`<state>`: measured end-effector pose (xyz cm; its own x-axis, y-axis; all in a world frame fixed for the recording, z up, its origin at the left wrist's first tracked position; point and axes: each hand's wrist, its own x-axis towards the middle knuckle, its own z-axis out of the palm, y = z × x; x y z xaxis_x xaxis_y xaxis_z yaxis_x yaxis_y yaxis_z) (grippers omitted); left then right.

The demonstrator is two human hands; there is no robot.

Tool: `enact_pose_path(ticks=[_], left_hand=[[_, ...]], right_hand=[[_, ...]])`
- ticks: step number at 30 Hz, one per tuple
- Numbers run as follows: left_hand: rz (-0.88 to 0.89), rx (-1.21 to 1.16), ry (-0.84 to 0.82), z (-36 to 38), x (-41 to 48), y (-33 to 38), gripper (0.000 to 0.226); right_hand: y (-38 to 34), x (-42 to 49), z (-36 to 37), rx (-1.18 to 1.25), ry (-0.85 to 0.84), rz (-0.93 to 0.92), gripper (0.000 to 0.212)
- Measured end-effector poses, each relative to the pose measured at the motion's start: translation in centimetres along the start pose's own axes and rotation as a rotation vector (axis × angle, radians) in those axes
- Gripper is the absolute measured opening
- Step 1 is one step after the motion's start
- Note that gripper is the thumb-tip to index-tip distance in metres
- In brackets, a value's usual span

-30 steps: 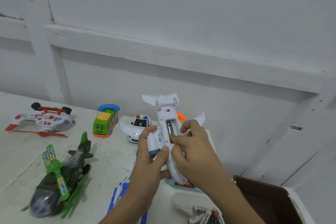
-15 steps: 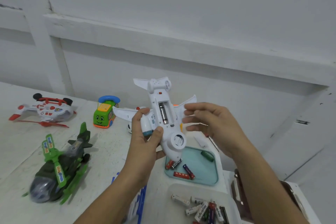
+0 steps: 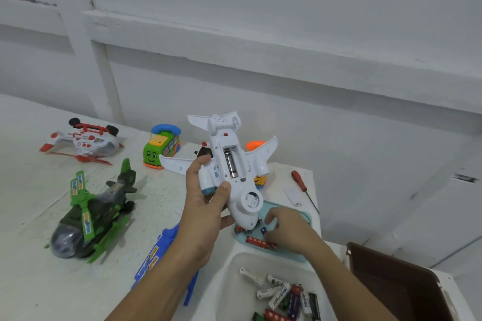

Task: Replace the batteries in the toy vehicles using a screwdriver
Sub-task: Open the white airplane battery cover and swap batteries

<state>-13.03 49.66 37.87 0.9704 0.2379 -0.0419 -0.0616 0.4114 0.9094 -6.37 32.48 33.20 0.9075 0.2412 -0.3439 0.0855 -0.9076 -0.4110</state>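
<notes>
My left hand [image 3: 206, 200] grips a white toy plane [image 3: 247, 198] belly-up above the table. Its battery compartment is uncovered, with one black battery [image 3: 230, 164] lying in the left slot; the slot beside it looks empty. My right hand [image 3: 289, 229] is down in the teal tray [image 3: 306, 217], where its thumb and fingertips pinch a blue battery [image 3: 263, 230]. Red batteries [image 3: 257, 241] lie in the tray beside it. A red-handled screwdriver [image 3: 298, 181] and the white compartment cover [image 3: 292, 195] lie on the table right of the plane.
A white tub [image 3: 232, 271] of several batteries sits in front of me. A green helicopter [image 3: 91, 216], a white and red helicopter [image 3: 83, 141], a green bus [image 3: 161, 148] and a blue toy [image 3: 156, 255] lie to the left. A brown box [image 3: 391, 281] stands at the right.
My right hand left the plane's compartment and dropped into the teal tray onto a battery. My left hand keeps holding the plane, raised and tilted a little.
</notes>
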Motion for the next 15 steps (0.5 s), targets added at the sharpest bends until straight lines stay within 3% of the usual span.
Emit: enact_pose_path(ticks=[2, 4, 6, 12, 15], left_hand=[[0.002, 0.007, 0.010, 0.2, -0.2, -0.3, 0.049], [0.000, 0.012, 0.012, 0.3, -0.4, -0.7, 0.049], [-0.006, 0.010, 0.008, 0.6, -0.6, -1.0, 0.049], [-0.014, 0.016, -0.007, 1.3, -1.1, -1.6, 0.050], [-0.012, 0.033, -0.021, 1.8, -1.4, -1.9, 0.050]], right_hand=[[0.0, 0.1, 0.4, -0.018, 0.007, 0.030, 0.007], [0.4, 0.4, 0.6, -0.022, -0.003, 0.047, 0.035], [1.0, 0.4, 0.5, 0.019, -0.002, 0.054, 0.035], [2.1, -1.2, -4.9, 0.964, 0.118, 0.125, 0.011], [2.1, -2.8, -8.7, 1.167, 0.284, 0.062, 0.017]])
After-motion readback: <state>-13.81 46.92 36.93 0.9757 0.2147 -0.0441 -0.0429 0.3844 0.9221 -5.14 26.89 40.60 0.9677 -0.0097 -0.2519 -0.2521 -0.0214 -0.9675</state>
